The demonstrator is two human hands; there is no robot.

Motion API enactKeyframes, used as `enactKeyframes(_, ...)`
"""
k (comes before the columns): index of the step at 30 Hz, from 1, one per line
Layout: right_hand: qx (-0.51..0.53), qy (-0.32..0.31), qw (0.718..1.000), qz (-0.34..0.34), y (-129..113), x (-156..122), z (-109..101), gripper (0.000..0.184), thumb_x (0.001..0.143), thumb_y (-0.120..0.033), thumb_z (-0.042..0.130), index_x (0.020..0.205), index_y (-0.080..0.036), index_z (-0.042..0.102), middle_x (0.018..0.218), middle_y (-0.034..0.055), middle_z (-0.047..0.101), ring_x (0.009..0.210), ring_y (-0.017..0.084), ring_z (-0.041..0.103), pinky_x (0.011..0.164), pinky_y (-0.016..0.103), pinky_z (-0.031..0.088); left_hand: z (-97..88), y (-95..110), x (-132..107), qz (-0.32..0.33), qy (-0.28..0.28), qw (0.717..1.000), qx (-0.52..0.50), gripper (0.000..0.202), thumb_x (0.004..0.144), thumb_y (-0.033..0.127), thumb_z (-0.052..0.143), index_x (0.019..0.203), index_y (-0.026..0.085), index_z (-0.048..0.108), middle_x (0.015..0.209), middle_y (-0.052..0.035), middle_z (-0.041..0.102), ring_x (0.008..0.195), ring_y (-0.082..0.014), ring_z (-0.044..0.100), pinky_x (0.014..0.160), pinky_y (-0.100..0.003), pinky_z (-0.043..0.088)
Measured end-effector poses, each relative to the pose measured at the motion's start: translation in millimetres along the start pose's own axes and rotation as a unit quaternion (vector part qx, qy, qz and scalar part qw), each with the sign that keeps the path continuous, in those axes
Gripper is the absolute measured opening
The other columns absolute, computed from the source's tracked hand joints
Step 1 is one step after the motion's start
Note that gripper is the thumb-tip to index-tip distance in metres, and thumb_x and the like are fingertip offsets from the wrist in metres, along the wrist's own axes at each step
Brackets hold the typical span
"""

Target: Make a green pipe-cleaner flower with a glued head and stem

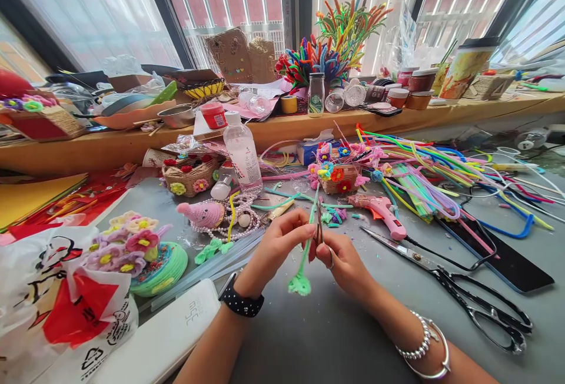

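Note:
My left hand [282, 244] pinches a green pipe-cleaner stem [305, 251] between thumb and fingers. The stem runs up past my fingers and ends below in a small green flower shape [299, 284]. My right hand [342, 260] is closed on a small pair of pliers or scissors [318, 228], whose tip meets the stem just above my left fingertips. Both hands hover over the grey table [335, 337]. A black dotted watch sits on my left wrist, silver bangles on my right.
Large black scissors [459, 287] and a pink glue gun [383, 212] lie to the right. Several coloured pipe cleaners [424, 166] spread behind them. Flower baskets [339, 175], a plastic bottle [242, 153], a pearl string [233, 219] and a flower cake [145, 254] crowd the left. A white box [163, 337] is near.

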State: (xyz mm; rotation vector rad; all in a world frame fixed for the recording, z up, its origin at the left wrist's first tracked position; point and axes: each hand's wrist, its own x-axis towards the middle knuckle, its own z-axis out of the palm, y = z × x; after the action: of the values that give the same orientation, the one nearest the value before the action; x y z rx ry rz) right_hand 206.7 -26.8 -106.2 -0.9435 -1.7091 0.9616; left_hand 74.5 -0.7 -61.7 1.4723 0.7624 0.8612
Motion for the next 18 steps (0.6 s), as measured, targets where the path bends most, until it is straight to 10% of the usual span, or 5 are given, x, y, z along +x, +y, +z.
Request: enactKeyframes(18,-0.035,0.056,0.997,0.046,-0.2,-0.4,1.6,0.049,0.076,-0.059,0.035,0.053,-0.016,0.045,0.047,-0.0019,0.041,0.045,0.009,0.035,0.045,0.021,0.028,-2.8,-2.8,1.8,0.000,-0.003,1.000,0.015,0.022,0.073,0.023,0.050,0.055,0.015,0.039,0.054,0.0048,0.036,0.053,-0.0070,0.035,0.051,-0.019,0.029)
